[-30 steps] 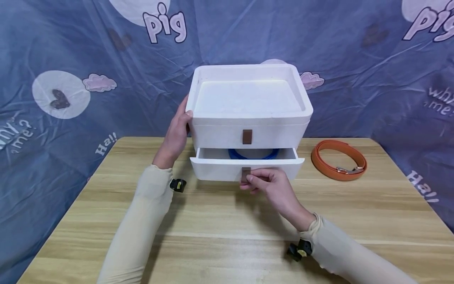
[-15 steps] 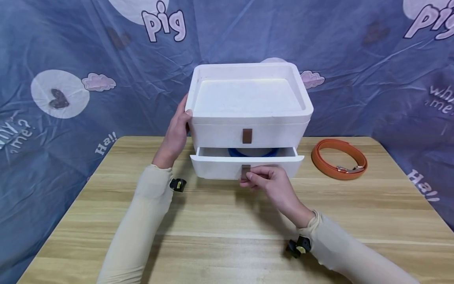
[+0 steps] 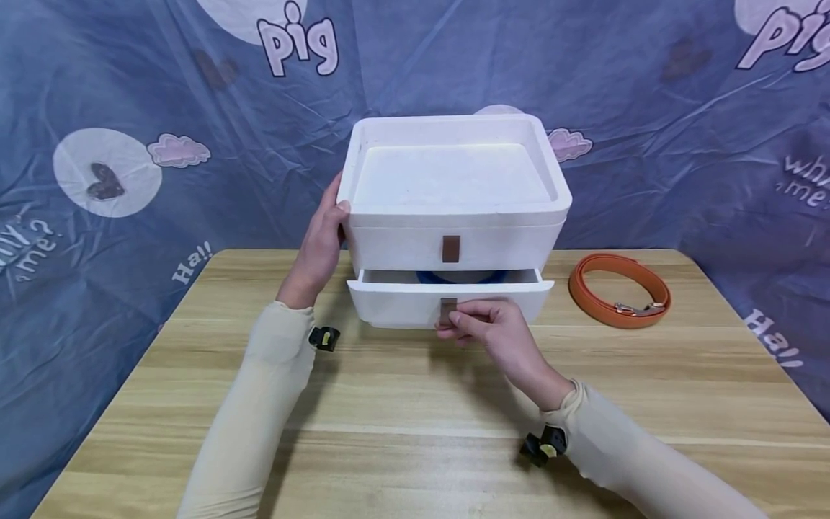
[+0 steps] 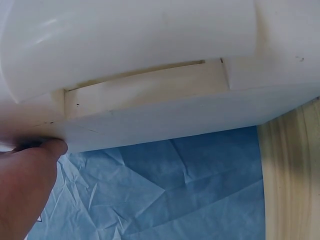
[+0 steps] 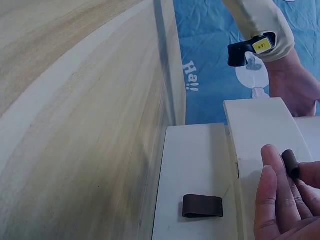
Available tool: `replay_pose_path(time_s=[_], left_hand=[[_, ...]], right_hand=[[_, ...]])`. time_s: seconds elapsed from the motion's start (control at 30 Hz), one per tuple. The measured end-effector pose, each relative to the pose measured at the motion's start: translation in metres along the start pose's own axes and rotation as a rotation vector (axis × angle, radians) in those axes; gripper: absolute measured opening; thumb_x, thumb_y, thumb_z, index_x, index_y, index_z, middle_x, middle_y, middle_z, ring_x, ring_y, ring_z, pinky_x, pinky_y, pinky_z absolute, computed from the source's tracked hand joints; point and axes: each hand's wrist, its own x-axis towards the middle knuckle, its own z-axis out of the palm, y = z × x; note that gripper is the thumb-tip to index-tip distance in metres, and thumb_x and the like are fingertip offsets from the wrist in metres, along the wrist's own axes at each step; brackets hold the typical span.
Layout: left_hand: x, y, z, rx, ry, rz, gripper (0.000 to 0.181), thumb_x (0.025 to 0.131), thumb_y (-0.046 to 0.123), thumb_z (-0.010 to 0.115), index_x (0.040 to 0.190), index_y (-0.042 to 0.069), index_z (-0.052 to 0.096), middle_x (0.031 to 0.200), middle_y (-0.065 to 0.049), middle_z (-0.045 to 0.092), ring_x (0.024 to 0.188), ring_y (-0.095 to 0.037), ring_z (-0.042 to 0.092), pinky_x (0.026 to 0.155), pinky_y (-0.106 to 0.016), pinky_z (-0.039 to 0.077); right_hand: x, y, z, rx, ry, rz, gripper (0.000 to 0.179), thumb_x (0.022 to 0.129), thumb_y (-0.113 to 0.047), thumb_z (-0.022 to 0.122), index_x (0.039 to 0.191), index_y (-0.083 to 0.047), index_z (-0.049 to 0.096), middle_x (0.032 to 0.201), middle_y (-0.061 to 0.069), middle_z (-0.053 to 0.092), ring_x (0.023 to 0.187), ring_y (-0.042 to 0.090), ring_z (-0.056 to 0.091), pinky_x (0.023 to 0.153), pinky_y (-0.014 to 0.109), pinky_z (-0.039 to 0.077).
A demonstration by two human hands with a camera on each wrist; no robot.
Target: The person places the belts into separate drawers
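- Wooden table [image 3: 402, 468]: lower frame, nearest.
- Right hand [image 3: 496, 333]: just below centre, thumb and finger pinching the brown tab [image 3: 447, 310] on the lower drawer [image 3: 389, 306].
- Lower drawer: mid-frame, partway out, neither flush nor fully drawn, so I judge it mid-travel (direction not readable). Blue curved thing [image 3: 425, 277] inside, mostly hidden.
- Orange belt [image 3: 599, 312]: right of centre, coiled on the table, outside the drawers.
- Left hand [image 3: 319, 249]: left of centre, fingers along the left side of the white box [image 3: 454, 211], thumb at its front edge; bracing, I judge.
- Upper drawer [image 3: 389, 249]: centre, flush, untouched.
- Blue backdrop [image 3: 441, 79]: upper frame, farthest.
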Motion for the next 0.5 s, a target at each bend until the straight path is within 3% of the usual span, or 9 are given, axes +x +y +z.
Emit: replay_pose_path(time_s=[0.5], left_hand=[[0.0011, -0.0002, 0.0001, 0.005, 0.002, -0.004, 0.063, 0.099, 0.029, 0.029, 0.158, 0.013, 0.017, 0.152, -0.011, 0.030, 0.126, -0.026, 0.039, 0.104, -0.046, 0.031]], right_hand=[[0.0082, -0.0009, -0.0026, -0.022, 0.019, -0.003, 0.020, 0.094, -0.004, 0.063, 0.107, 0.010, 0.069, 0.093, 0.019, 0.072, 0.086, 0.028, 0.071, 0.079, 0.051, 0.052]])
